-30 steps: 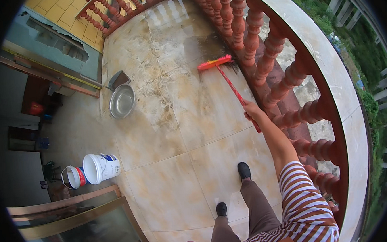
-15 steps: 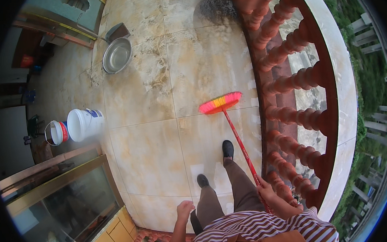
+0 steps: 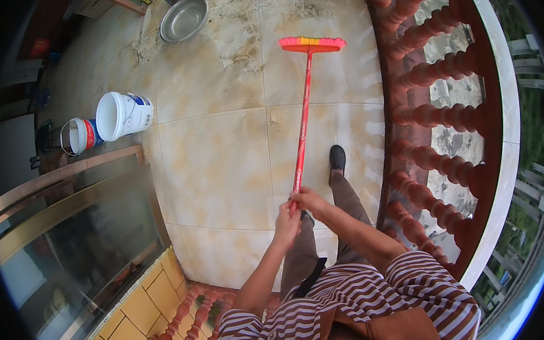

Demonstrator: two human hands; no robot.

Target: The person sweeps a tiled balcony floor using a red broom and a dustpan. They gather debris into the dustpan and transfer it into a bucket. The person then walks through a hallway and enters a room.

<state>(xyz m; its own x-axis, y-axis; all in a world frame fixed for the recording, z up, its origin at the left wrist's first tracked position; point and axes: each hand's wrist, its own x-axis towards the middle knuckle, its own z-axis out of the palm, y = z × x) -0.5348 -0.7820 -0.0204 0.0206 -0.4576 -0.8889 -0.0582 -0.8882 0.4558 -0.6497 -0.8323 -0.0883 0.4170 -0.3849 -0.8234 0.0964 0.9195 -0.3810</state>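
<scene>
I hold a red-handled broom (image 3: 303,115) out in front of me, its orange and pink brush head (image 3: 311,43) resting on the wet, stained tile floor (image 3: 221,154). My left hand (image 3: 287,221) and my right hand (image 3: 308,199) both grip the near end of the handle, the right just above the left. My striped sleeves and brown trousers fill the lower edge, with one black shoe (image 3: 337,157) forward on the tiles.
A red baluster railing (image 3: 418,117) with a pale top rail curves along the right. A white bucket (image 3: 122,115) and a smaller pail (image 3: 78,135) lie on their sides at the left, a metal basin (image 3: 183,18) farther off. A glass door (image 3: 70,232) stands lower left.
The broom head has swung from near the railing out to the middle of the floor ahead. My left hand has come up and joined the right on the handle. The view has turned.
</scene>
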